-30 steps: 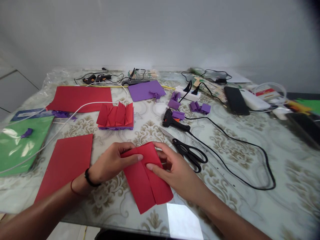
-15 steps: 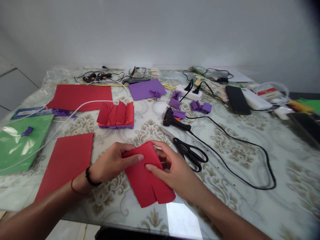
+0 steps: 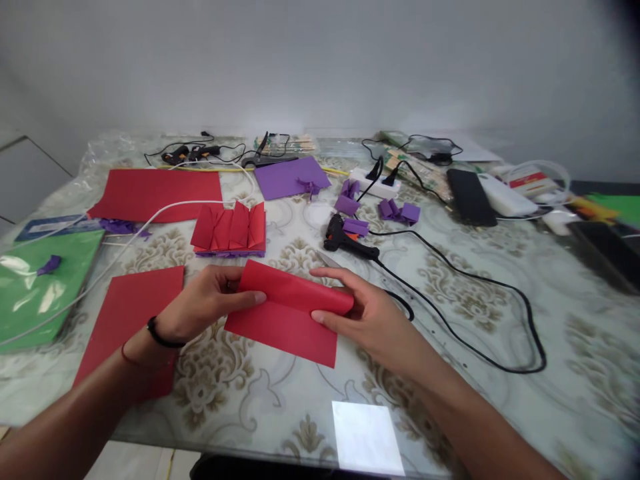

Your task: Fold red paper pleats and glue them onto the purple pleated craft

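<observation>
A folded red paper piece (image 3: 285, 317) is lifted a little above the patterned table (image 3: 500, 347), lying crosswise. My left hand (image 3: 200, 303) pinches its left end, thumb on top. My right hand (image 3: 367, 313) grips its right end, fingers curled over the fold. Just behind my right hand the black scissors (image 3: 400, 303) are mostly hidden. A flat red sheet (image 3: 135, 313) lies under my left wrist.
A row of folded red pieces on purple (image 3: 231, 232) sits behind the hands. A black glue gun (image 3: 345, 239) with its long cable (image 3: 500, 313) lies to the right. A large red sheet (image 3: 155, 193), purple sheet (image 3: 291, 177), purple scraps (image 3: 399, 212) and green paper pack (image 3: 43, 283) surround them.
The red piece was pressed flat on the table pointing toward me; both hands have lifted it and turned it crosswise, with the cut flaps no longer showing.
</observation>
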Tool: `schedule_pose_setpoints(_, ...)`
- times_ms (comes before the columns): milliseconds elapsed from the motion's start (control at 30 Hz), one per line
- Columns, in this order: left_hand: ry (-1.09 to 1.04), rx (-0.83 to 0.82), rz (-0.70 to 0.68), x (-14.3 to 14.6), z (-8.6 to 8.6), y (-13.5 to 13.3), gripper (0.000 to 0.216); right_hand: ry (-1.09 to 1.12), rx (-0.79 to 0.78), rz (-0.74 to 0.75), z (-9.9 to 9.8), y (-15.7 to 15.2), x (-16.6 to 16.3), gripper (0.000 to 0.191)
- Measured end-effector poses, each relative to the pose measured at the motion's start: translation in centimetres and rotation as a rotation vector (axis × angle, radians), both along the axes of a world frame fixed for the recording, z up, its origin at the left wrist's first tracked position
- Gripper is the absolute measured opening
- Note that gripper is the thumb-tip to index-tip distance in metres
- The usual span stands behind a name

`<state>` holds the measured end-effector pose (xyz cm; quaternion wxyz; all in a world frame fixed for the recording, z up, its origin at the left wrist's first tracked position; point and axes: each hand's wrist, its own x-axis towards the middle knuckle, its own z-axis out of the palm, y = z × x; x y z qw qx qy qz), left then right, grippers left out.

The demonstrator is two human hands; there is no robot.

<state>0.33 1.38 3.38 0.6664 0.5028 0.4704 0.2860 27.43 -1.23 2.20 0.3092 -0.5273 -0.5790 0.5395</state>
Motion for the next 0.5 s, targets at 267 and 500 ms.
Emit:
schedule_pose_setpoints(267, 0.011, 0.062, 0.063, 0.72, -0.91, -0.37, 0.034, -0.066, 0.121, 0.047, 0.48, -0.33, -0.22, 0.048)
schedule_pose_setpoints(500, -0.042, 0.049, 0.067, 0.95, -0.6, -0.64, 0.033, 0.018, 0.205, 0.044, 0.11, -0.58, -0.24, 0.037)
